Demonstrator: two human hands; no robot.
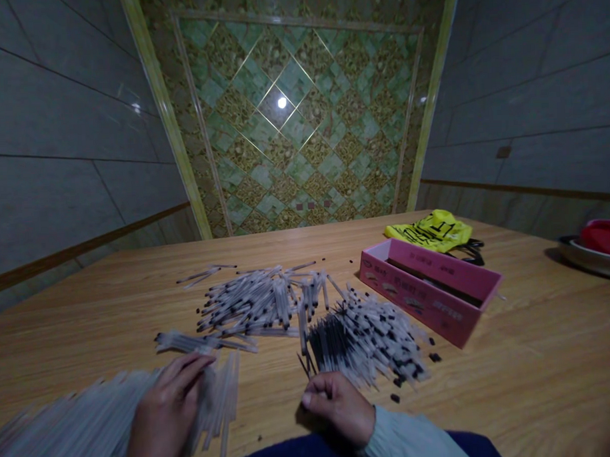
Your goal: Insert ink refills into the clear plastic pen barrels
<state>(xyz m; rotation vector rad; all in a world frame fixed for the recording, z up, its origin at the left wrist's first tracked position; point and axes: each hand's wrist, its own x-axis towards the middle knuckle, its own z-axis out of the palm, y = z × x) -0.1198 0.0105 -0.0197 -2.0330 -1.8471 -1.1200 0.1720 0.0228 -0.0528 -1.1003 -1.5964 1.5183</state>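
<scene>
My left hand [168, 406], slightly blurred, lies over a large heap of long clear plastic sleeves [86, 423] at the lower left. Its fingers are bent together, and what they pinch cannot be made out. A few more sleeves [221, 398] fan out beside it. My right hand [341, 404] is closed near the table's front edge, with thin dark sticks [306, 365] jutting up from its fingers. Just beyond it are bare dark sticks [331, 341] and a mound of white-wrapped pieces with dark ends [386, 329]. Sleeved sticks [260, 300] form another pile mid-table.
A pink open box [422, 294] stands to the right, with a yellow bag [430, 231] behind it. At the far right is a metal pan [593, 258] with something red in it. Small black bits [434, 357] lie near the box. A tiled wall rises behind the table.
</scene>
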